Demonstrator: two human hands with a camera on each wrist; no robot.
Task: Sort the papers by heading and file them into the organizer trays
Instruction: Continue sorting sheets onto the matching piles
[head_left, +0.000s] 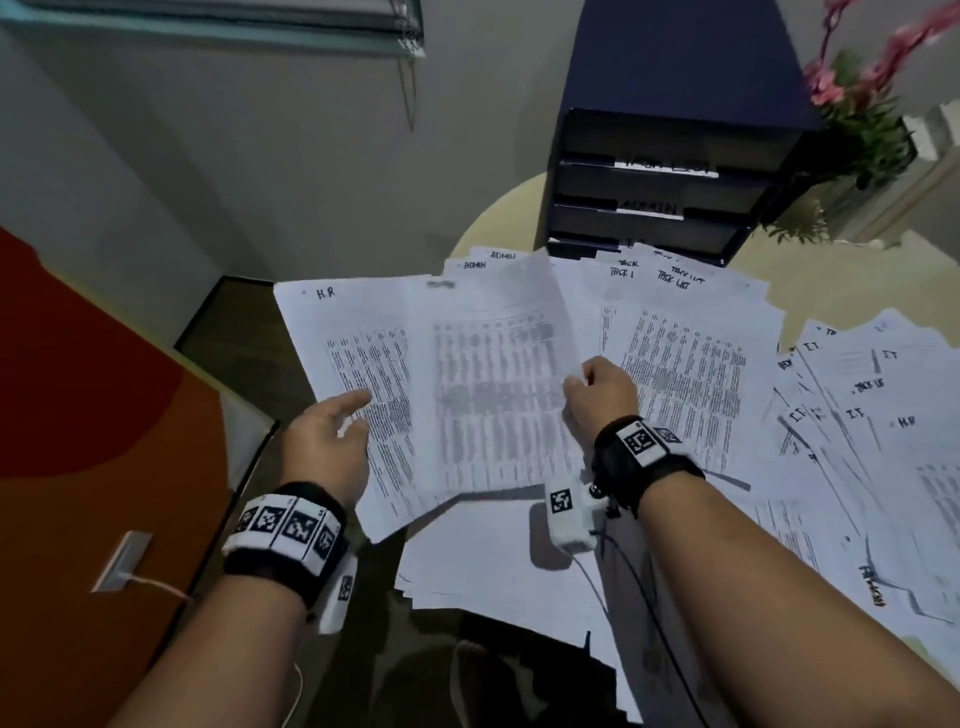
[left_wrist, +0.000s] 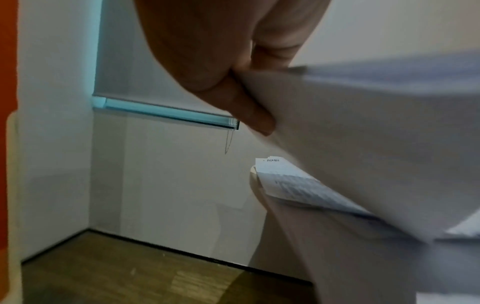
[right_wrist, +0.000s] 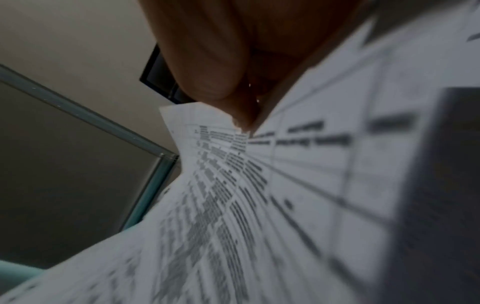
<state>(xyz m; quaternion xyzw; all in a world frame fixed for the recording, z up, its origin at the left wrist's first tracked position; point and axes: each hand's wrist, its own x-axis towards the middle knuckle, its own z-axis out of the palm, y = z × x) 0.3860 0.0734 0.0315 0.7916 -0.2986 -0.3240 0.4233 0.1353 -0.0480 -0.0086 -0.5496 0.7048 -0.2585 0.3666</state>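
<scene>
Head view first: I've got both hands up over a worktop (head_left: 498, 208) buried in printed papers. My left hand (head_left: 327, 447), lower left of centre, holds the sheet headed "H.R" (head_left: 343, 364) by its left edge, thumb lying on top of the print. My right hand (head_left: 602, 395), about mid-frame, has its fingers curled and pinches the right edge of a second sheet (head_left: 493, 395) that overlaps the H.R one; its heading is too blurred to read. Behind those, sheets marked "ADMIN" (head_left: 475, 265) peek out at upper centre, and ones marked "TASK LIST" (head_left: 672, 280) fan out just right of them. A loose pile with "I.T" and "H.R" headings (head_left: 862, 415) spreads over the right side. The dark organizer (head_left: 660, 182) stands at the upper right of centre, its tray fronts labelled, the lowest partly hidden behind the papers. A pink-flowered plant (head_left: 857, 104) sits just right of it.

Left wrist view: the left hand (left_wrist: 233, 72) has thumb and fingers closed on the corner of a sheet (left_wrist: 363, 144) that fills the right half. Below it, the ADMIN corner (left_wrist: 275, 164) overhangs the worktop edge.

Right wrist view: the right hand (right_wrist: 221, 72) at top centre pinches a sheet of table print (right_wrist: 311, 164); everything's blurry, so no heading here.
</scene>
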